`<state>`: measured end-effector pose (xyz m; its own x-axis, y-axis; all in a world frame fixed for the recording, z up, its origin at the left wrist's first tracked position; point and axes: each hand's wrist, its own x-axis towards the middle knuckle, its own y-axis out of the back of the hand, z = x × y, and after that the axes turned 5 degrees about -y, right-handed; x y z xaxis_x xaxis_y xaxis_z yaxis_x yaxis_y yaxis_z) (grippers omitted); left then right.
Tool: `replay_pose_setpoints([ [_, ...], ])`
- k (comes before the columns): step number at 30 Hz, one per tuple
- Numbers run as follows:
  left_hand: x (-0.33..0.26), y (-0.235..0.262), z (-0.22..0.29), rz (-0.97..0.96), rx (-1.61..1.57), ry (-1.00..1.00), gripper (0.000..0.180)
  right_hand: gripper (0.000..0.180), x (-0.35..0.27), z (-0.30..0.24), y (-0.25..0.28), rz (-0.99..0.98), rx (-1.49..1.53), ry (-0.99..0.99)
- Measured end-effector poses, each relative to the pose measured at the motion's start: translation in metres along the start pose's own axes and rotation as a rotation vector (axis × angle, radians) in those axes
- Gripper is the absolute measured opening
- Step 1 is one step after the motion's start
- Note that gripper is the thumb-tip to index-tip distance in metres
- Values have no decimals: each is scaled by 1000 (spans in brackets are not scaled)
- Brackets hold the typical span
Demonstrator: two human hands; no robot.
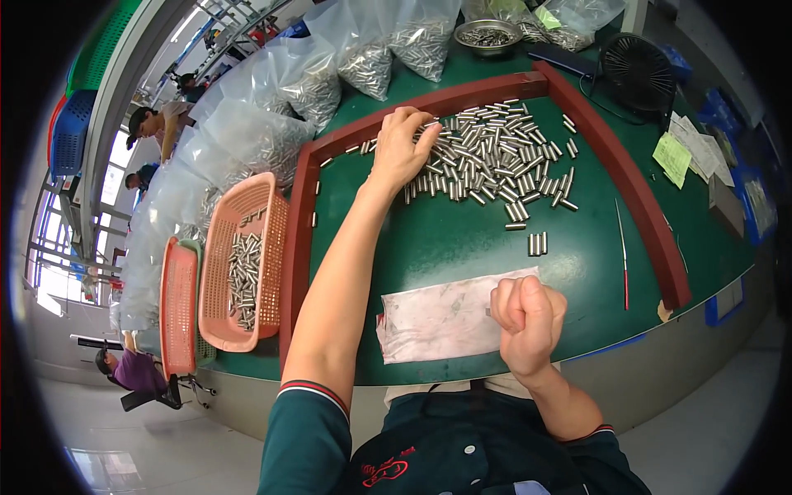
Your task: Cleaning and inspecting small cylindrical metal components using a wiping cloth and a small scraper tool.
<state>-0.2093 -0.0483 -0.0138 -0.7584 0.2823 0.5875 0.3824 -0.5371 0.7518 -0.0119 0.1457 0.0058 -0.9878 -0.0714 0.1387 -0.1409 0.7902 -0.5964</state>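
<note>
At six o'clock the right hand is curled into a closed fist over the stained cloth; what it holds is hidden. Toward twelve, the left hand, fingers spread, presses the metal pins heaped inside the red frame, where a careless sweep could likely roll pins off.

Shiny metal pins lie on matt green felt-like mat beside perforated plastic basket.
</note>
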Motion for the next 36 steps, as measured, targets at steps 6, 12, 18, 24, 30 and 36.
replay_pose_setpoints([
  [6, -6, -14, 1, -174, 30, 30, 49, 41, 0, 0, 1, -16, -53, 37],
  [12, -24, -6, 19, -200, 99, -48, 53, 42, 1, 2, 1, -10, -31, 39],
  [18, -46, 7, 49, -267, 72, -66, 52, 42, 1, 3, 0, -5, -48, 40],
  [24, -67, 22, 77, -336, 58, -96, 52, 40, 1, 2, -1, 9, 25, -33],
  [30, -78, 36, 102, -400, -43, -116, 53, 42, 3, 2, -1, 33, -22, -2],
  [36, -32, 25, 95, -209, -72, -153, 35, 43, 3, -3, -2, 38, -31, -5],
])
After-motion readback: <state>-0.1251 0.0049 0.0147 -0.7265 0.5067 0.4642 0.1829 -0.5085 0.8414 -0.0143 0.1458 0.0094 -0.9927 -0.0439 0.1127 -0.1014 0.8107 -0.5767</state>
